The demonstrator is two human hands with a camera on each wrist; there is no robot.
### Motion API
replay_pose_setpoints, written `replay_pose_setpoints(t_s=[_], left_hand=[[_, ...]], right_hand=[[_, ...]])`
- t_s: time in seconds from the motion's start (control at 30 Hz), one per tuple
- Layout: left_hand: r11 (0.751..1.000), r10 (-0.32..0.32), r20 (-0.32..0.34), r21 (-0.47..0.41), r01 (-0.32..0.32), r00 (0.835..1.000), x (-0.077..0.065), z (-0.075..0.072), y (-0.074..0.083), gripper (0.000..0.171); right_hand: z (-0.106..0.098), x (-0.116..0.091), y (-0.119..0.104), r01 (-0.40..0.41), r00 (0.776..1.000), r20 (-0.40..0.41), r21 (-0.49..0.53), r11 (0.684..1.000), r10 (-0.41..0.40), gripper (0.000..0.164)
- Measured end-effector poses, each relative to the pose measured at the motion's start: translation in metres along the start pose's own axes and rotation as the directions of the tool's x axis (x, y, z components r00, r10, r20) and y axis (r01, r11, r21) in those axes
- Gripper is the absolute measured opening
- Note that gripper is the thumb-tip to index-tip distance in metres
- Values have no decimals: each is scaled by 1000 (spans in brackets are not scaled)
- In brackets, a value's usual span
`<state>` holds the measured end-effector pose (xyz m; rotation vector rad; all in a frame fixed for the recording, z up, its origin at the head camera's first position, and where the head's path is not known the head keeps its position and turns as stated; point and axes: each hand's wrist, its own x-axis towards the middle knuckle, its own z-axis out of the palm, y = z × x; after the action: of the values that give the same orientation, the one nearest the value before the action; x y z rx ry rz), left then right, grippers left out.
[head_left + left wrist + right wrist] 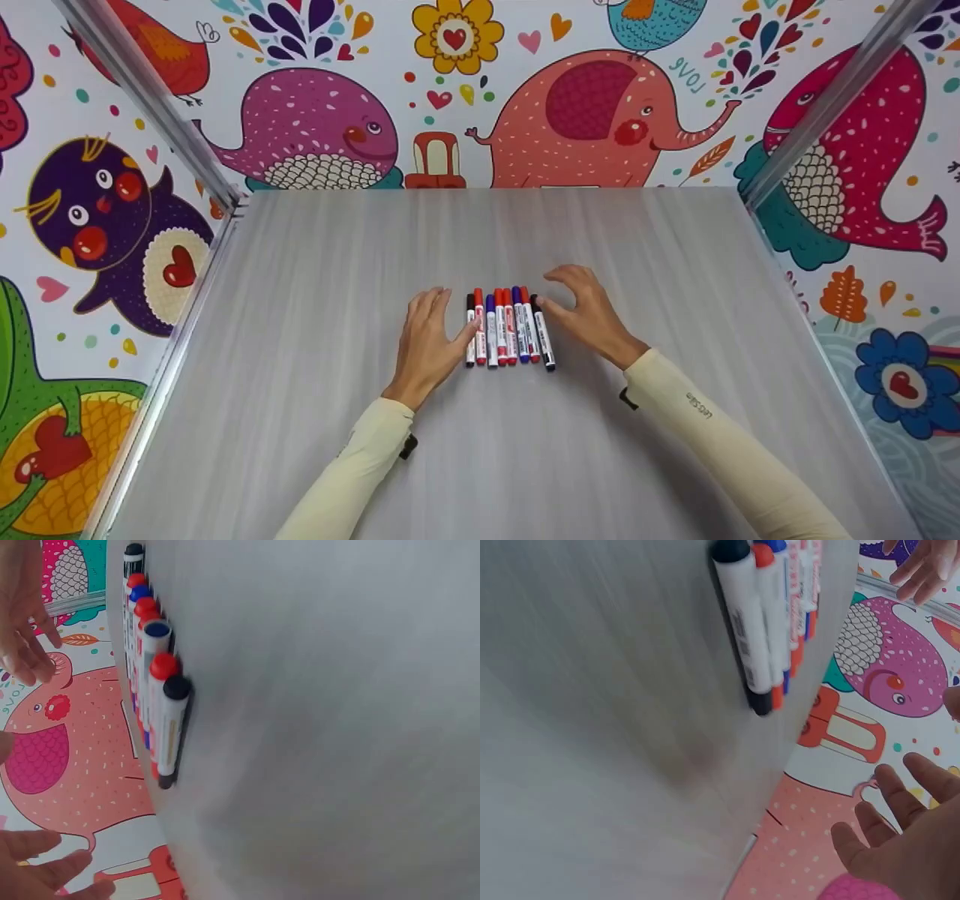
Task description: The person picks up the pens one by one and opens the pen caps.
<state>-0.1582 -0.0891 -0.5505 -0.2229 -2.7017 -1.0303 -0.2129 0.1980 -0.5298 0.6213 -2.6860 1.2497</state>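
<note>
A row of several whiteboard markers [502,330] lies side by side on the table, with white barrels and black, red or blue caps. Black-capped markers form both ends: a left one [172,724] and a right one [742,622], which slants slightly in the head view. My left hand [427,341] is at the row's left side, its thumb overlapping the leftmost markers; whether it touches them I cannot tell. On the right side, my right hand [592,311] has its fingers spread and its thumb near the right black cap. Neither hand holds anything.
The grey wood-grain table [480,465] carries the row near its middle. Walls printed with cartoon animals [585,127] stand behind and at both sides. Metal rails [165,135] run along the left and right corners.
</note>
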Motion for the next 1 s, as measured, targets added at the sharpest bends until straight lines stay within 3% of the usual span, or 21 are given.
replay_pose_setpoints(t_s=[0.4, 0.63, 1.0], left_hand=[[987, -99, 22, -121, 101, 995, -24, 17, -9, 70], [964, -176, 19, -201, 176, 984, -35, 28, -8, 69], [945, -192, -41, -279, 173, 981, -50, 37, -12, 66]], right_hand=[[27, 9, 11, -71, 988, 144, 90, 993, 57, 47], [39, 19, 14, -34, 981, 193, 92, 995, 16, 44], [62, 38, 10, -18, 958, 285, 34, 999, 7, 46]])
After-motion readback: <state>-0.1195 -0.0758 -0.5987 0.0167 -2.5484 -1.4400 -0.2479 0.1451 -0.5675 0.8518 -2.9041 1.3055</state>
